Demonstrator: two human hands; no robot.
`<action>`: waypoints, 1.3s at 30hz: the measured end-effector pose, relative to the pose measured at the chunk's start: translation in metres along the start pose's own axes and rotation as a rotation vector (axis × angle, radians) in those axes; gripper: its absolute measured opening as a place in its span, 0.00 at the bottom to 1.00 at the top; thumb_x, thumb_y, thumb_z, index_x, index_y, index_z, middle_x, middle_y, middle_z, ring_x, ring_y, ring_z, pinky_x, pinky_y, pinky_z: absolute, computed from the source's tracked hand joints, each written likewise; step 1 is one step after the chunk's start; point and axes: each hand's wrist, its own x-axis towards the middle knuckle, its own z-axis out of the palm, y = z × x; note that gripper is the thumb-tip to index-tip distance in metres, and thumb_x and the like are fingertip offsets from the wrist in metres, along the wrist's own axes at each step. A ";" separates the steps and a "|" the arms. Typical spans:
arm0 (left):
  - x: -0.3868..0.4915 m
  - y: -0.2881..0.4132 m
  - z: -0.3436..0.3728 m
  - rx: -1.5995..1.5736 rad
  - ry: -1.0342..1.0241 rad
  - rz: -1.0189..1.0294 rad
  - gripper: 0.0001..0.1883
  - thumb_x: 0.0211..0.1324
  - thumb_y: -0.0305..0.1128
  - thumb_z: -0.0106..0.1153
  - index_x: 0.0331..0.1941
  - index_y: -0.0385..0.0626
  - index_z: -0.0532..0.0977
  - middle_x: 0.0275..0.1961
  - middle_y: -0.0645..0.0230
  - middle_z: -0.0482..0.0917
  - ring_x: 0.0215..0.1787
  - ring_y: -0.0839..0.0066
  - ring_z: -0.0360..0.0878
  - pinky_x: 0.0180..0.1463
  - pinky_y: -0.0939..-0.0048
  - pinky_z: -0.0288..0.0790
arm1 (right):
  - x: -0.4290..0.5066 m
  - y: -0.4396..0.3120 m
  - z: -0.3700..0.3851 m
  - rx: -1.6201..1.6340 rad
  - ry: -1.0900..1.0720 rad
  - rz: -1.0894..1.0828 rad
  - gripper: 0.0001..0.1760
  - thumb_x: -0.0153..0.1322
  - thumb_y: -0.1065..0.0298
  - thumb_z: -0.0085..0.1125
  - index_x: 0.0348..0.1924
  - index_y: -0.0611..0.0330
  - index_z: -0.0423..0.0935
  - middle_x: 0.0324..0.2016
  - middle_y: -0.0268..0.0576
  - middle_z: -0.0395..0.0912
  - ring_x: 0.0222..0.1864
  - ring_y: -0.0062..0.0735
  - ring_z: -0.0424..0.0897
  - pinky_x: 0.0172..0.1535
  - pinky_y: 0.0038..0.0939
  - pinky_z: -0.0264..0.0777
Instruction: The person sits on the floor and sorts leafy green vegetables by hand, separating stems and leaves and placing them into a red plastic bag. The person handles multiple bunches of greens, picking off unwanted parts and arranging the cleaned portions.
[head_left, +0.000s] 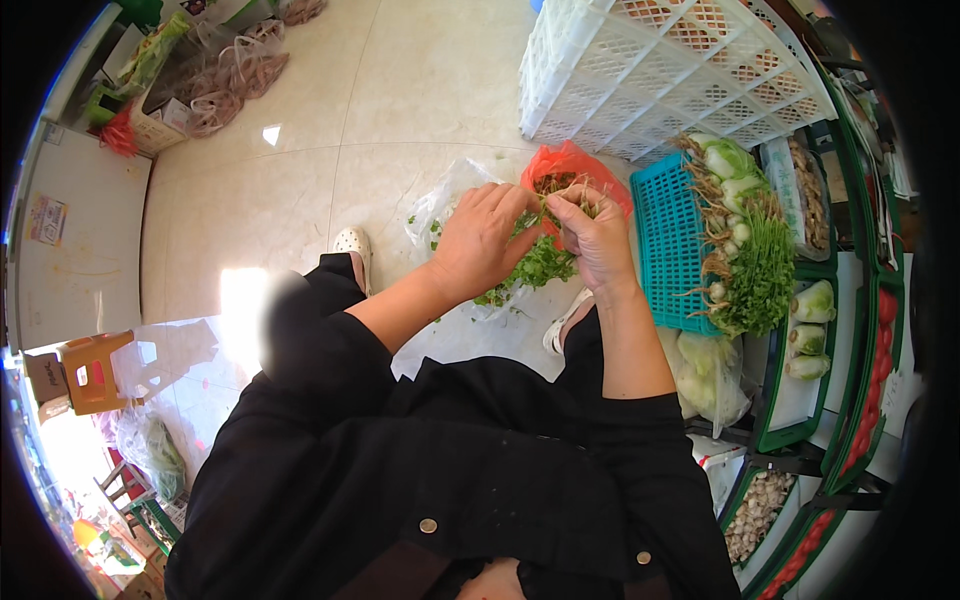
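My right hand (596, 236) grips a bunch of leafy herbs, probably coriander (544, 262), near its thin root ends, with thumb and forefinger pinched on a stem. My left hand (484, 240) meets the same stems from the left, its fingertips curled on them and partly hidden behind the hand. Green leaves hang below and between both hands. Just beyond the hands, a red plastic bag (559, 157) lies open on the floor with brownish trimmings inside. A clear plastic bag (454, 187) with bits of green leaf lies behind my left hand.
A teal plastic basket (667, 247) with rooted greens (757, 262) stands at right, beside vegetable racks (810, 420). White mesh crates (667, 75) rise at the far right. My shoes (352, 244) flank the work. Bagged goods (232, 75) and an orange stool (97, 371) are at left.
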 end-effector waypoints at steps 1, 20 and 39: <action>0.000 -0.003 0.002 -0.021 -0.015 -0.019 0.13 0.55 0.28 0.61 0.43 0.45 0.71 0.39 0.63 0.77 0.43 0.62 0.76 0.49 0.65 0.67 | 0.001 0.001 0.001 -0.017 0.001 -0.002 0.05 0.66 0.69 0.67 0.29 0.57 0.79 0.16 0.22 0.68 0.13 0.09 0.58 0.17 0.18 0.46; -0.001 -0.032 -0.012 -0.959 -0.228 -0.602 0.07 0.66 0.27 0.51 0.46 0.41 0.71 0.43 0.74 0.76 0.45 0.85 0.73 0.53 0.79 0.67 | 0.009 0.000 0.010 -0.485 -0.127 -0.221 0.06 0.66 0.71 0.64 0.34 0.63 0.81 0.26 0.28 0.77 0.29 0.13 0.70 0.37 0.20 0.66; 0.005 -0.048 -0.037 -1.013 -0.021 -0.820 0.08 0.64 0.28 0.55 0.45 0.40 0.74 0.39 0.71 0.80 0.39 0.84 0.75 0.45 0.81 0.69 | 0.016 0.023 -0.005 -0.623 -0.062 -0.048 0.08 0.68 0.71 0.62 0.38 0.65 0.82 0.25 0.31 0.79 0.25 0.15 0.73 0.31 0.20 0.67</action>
